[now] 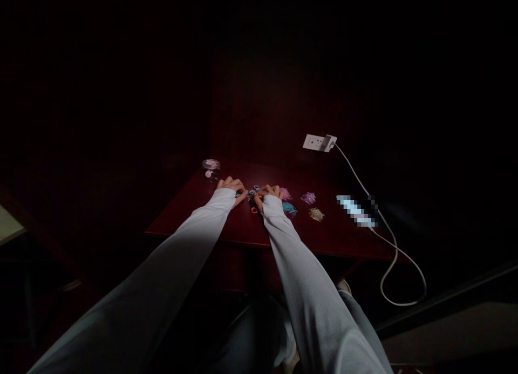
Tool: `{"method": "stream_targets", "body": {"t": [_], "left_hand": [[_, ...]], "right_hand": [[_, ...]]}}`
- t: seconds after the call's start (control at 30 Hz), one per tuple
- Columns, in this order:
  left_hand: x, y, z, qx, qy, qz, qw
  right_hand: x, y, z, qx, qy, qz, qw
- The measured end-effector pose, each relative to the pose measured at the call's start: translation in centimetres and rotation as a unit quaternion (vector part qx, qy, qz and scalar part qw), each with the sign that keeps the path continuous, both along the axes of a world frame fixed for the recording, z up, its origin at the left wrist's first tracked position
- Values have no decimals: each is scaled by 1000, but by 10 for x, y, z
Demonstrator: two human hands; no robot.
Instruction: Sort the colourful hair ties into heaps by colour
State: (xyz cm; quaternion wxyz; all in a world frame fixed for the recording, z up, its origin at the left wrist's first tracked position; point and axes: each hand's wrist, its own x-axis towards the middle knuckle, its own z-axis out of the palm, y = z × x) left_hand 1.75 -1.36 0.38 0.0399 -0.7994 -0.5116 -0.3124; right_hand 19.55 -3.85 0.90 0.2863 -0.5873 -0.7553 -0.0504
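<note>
My left hand [232, 188] rests low over the dark red table with its fingers curled in. At its fingertips is something small that I cannot make out. Close by on the right, my right hand [270, 192] is also curled, and what it may hold is hidden. Between the two hands lie several small coloured rings [256, 188], like hair ties. An orange ring [254, 210] sits just below my right fingers. Beside that hand are small piles of thin bands: pink [285, 193], teal [288, 208], purple [308, 197] and beige [317, 214].
A clear round container [211, 169] with pink pieces stands at the table's back left. On the right lies a blurred-out phone-like device [356, 211], with a white cable [394, 244] looping over the table's edge to a wall socket [313, 142]. The surroundings are very dark.
</note>
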Motion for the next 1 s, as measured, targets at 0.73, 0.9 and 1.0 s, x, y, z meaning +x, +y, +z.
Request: {"method": "stream_targets", "body": {"t": [0.73,0.9,1.0], "left_hand": [[-2,9,-4,-36,22,-21,999],[0,6,-3,-28,6,-14,1000],[0,3,-1,-37,4,-21,999]], "right_hand": [[0,6,-4,-11,17,8,1000],[0,7,-1,-25,81,-27,996],[0,8,-3,-28,87,-22,996]]}}
